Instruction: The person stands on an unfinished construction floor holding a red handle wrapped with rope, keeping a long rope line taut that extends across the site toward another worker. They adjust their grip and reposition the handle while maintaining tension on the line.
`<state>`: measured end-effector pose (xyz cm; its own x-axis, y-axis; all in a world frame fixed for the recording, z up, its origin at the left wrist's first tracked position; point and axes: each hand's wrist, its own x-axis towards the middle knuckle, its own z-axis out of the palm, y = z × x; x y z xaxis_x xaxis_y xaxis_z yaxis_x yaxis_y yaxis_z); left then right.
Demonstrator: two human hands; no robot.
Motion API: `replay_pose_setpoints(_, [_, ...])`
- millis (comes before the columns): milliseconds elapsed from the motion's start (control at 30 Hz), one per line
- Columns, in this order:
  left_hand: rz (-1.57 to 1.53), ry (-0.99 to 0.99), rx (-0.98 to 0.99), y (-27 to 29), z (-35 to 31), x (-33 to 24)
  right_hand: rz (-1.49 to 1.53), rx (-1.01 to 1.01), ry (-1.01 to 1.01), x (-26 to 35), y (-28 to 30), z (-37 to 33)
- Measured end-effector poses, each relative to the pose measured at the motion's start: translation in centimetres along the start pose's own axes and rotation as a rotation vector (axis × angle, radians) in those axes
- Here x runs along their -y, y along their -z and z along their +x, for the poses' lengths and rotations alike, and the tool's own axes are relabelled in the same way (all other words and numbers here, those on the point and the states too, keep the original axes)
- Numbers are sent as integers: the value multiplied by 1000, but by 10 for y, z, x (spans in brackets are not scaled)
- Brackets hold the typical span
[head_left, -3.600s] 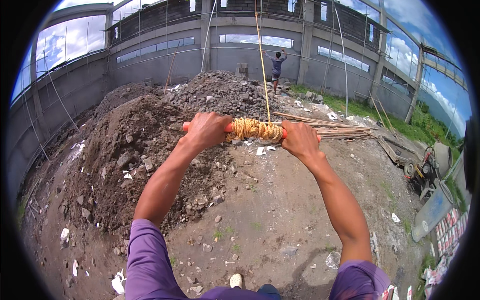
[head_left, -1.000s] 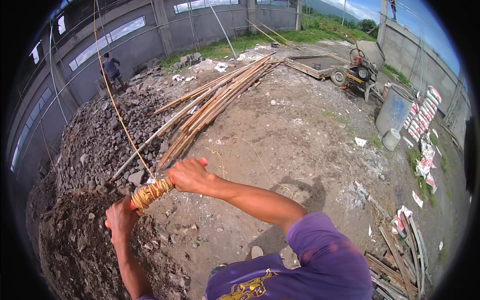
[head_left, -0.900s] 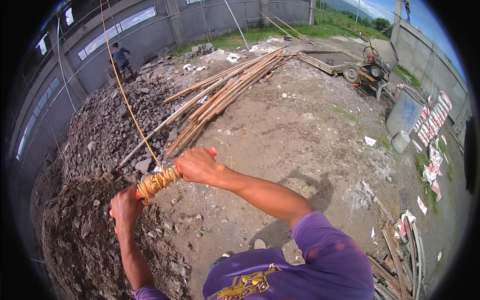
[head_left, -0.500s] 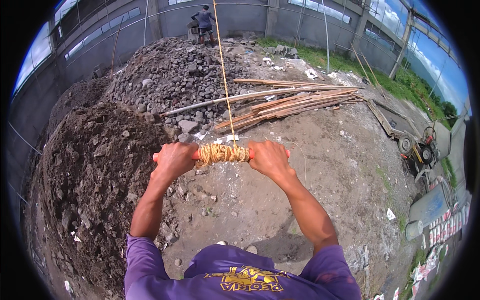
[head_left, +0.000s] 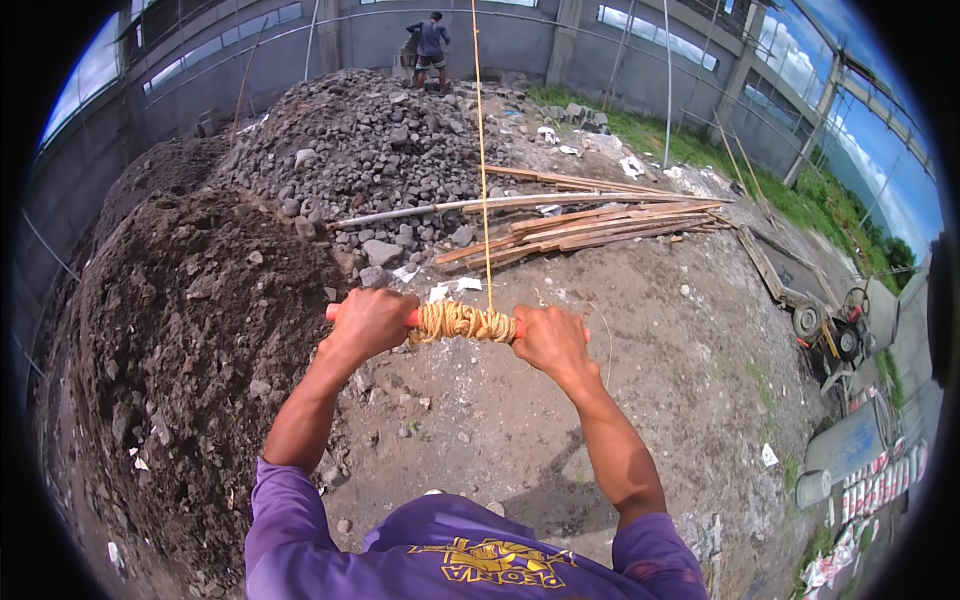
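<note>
Both my arms reach out in front of me, gripping a red-orange rod by its two ends. My left hand is wrapped round the left part, my right hand round the right. Between them, yellow rope is wound in a thick bundle about the rod. From that bundle a single taut strand of rope runs straight up and away, past the upper edge of the view. A short bit of the rod pokes out beyond each fist.
A dark soil heap rises at left, with a gravel pile behind it. Wooden planks and a long pole lie ahead. A person stands near the far wall. At right are a wheeled machine and a blue drum.
The rod and both hands sit slightly farther right and lower in view, and the rod tilts down a little more to the right. Both hands keep their grip; the whole scene has shifted slightly.
</note>
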<state>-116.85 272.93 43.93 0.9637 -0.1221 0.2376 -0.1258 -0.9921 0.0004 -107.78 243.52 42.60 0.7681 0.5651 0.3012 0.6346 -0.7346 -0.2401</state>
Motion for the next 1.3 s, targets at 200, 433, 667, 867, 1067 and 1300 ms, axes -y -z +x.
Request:
replay_pose_setpoints(200, [-24,-5,22,-5,-1,2,7,30,-13,0,-13,0])
replay_pose_setpoints(433, [-44,-2,-12,-7,0,4,-21,9,-9,-2,-13,2])
replay_pose_setpoints(667, [-42,-7,-17,-6,-1,6,-29,-2,-18,0,-12,2])
replay_pose_setpoints(867, [-24,-18,-17,-7,-4,9,-30,-26,-5,7,-8,0])
replay_pose_setpoints(1067, [-7,-15,-2,-8,-15,11,-22,-7,1,14,-16,-6])
replay_pose_setpoints(1300, [-35,-13,-9,-5,-31,15,-26,-28,11,25,-24,-12])
